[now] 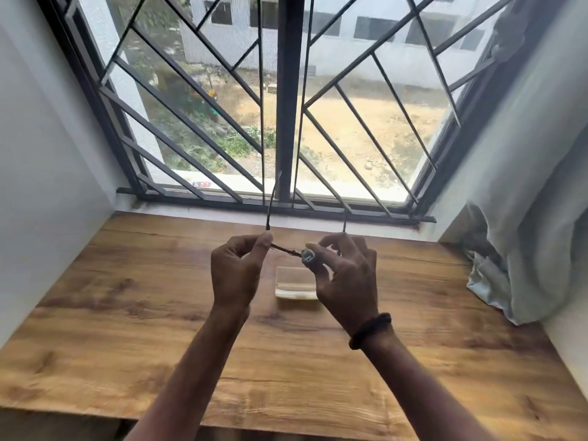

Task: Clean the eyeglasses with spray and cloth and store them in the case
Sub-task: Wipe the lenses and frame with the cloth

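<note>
Two hands up over the counter [127, 313], we pinch the eyeglasses [286, 249] in our left hand [235, 272] and rub with the cloth [308, 256] gripped in our right hand [346, 281], the case [296, 286] below open and empty, so storing remains.

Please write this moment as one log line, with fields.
step: wiping lens | left hand: holds eyeglasses | right hand: rubs cloth on lens | clear case: on wooden table, below hands
</note>
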`<state>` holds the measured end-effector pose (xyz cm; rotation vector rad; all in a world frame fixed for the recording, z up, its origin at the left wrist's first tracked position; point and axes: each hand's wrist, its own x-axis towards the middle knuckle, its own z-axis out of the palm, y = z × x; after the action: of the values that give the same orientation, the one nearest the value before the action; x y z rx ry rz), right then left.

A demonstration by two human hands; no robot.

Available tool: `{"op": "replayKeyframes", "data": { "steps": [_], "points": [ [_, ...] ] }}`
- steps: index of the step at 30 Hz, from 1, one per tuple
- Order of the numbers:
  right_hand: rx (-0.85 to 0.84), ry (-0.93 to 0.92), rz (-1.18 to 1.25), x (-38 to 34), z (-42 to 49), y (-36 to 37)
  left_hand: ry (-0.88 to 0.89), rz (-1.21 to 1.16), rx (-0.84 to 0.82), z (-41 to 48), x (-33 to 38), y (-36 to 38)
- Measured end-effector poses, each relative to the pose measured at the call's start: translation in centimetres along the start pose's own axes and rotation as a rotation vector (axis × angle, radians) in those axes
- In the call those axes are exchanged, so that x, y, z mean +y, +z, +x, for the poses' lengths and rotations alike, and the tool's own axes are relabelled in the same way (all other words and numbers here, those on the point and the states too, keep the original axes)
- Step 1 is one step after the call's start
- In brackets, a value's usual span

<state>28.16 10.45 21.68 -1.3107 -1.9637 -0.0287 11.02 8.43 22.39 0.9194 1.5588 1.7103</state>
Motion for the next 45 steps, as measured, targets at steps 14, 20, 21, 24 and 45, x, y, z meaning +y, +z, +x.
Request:
{"op": "replayKeyframes", "data": {
  "steps": [14,20,21,24,45],
  "points": [
    [-0.112,-0.193,-0.197,-0.1,0.9,-0.2,-0.226,-0.123,-0.127,0.2,-1.1,-0.7],
    [-0.215,-0.145,-0.222,0.4,2.5,-1.6,0.037,0.144,-0.106,-0.3,-1.7,-0.9],
    [-0.234,-0.141,-0.222,0.6,2.8,-1.8,0.149,0.216,-0.098,-0.4,-1.8,-1.0],
    [-0.29,-0.124,-0.213,1.1,3.7,-2.3,0.506,0.383,-0.164,-0.4,-2.1,-1.4],
    [-0.196,0.094,0.242,1.6,3.7,-2.3,0.781,0.611,-0.093,-0.7,-2.0,-1.0]
  ]
}}
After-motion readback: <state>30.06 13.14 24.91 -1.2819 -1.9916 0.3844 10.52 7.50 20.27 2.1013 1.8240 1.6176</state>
